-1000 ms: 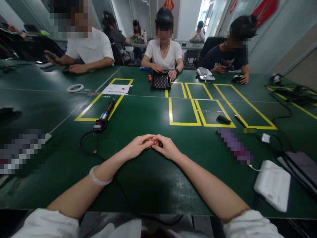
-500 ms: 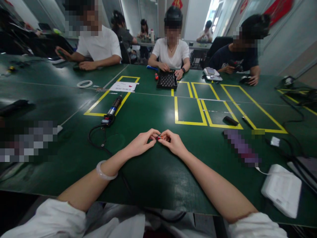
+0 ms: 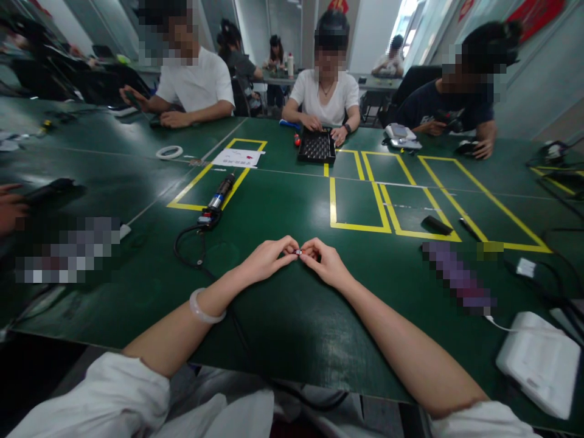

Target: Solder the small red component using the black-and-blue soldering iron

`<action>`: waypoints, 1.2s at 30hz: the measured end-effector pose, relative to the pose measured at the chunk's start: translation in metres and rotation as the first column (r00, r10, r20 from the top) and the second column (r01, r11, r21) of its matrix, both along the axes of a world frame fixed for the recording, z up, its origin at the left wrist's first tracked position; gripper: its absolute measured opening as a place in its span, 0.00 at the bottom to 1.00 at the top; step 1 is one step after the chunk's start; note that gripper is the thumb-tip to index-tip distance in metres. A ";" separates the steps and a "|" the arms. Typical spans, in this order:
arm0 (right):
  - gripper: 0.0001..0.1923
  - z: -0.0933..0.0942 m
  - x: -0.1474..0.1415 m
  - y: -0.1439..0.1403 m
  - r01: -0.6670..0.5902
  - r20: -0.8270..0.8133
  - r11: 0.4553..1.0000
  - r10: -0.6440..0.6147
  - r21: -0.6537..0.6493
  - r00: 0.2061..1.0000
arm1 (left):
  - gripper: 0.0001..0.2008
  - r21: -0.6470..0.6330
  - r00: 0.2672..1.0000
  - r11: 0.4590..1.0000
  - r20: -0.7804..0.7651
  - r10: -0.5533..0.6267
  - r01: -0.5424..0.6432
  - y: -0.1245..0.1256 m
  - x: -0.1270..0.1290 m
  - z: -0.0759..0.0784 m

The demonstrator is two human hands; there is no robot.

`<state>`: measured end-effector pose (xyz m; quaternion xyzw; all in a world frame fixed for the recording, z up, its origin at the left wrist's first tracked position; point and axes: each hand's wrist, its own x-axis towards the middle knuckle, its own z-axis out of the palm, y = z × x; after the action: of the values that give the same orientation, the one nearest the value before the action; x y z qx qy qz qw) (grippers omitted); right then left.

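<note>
Between my fingertips, just above the green table point(image 3: 292, 328), is a tiny part point(image 3: 298, 252) with a light, shiny face; its kind is too small to tell. My left hand point(image 3: 274, 257) pinches it from the left, thumb and index finger closed. From the right, my right hand point(image 3: 325, 260) pinches the same part. The fingers hide most of it. A pale bracelet point(image 3: 205, 307) circles my left wrist. Beyond my left hand lies an electric screwdriver point(image 3: 219, 196) with a black cable point(image 3: 182, 240).
Yellow tape rectangles point(image 3: 360, 228) mark the table. Across from me a person works over a black tray point(image 3: 316, 146). On the right lie a black block point(image 3: 437, 225), a blurred purple object point(image 3: 458, 277) and a white power bank point(image 3: 541, 362). A tape roll point(image 3: 169, 152) sits far left.
The whole view has shifted a little, so things appear farther right. My fingertips have come closer together around the tiny part, and less of its red shows. A hand has appeared at the left edge.
</note>
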<state>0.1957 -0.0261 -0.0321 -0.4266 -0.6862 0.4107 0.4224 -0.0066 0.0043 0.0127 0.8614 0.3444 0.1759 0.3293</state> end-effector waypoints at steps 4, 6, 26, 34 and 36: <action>0.10 0.001 0.000 0.000 0.030 0.020 0.999 -0.029 -0.014 0.999 | 0.20 0.210 0.981 0.974 -0.155 0.117 -0.083 0.026 -0.032 0.010; 0.10 0.002 -0.001 0.000 0.037 0.023 0.999 -0.036 -0.022 0.999 | 0.25 0.422 0.888 0.857 -0.211 0.409 -0.295 0.046 -0.066 0.010; 0.06 0.004 -0.003 -0.001 0.024 0.081 0.999 -0.026 0.024 0.996 | 0.31 0.498 0.505 0.706 -0.493 0.708 -0.504 0.059 -0.087 0.005; 0.06 0.003 -0.002 0.000 0.074 0.100 0.996 -0.078 0.042 0.992 | 0.30 0.509 0.736 0.812 -0.425 0.527 -0.287 0.018 -0.019 -0.003; 0.06 0.003 -0.002 0.000 0.100 0.116 0.994 -0.106 0.052 0.988 | 0.30 0.509 0.785 0.829 -0.406 0.467 -0.230 0.009 -0.007 -0.005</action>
<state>0.1939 -0.0257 -0.0290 -0.4753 -0.6964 0.3461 0.4114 -0.0135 0.0136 0.0076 0.8459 0.5285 0.0703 -0.0144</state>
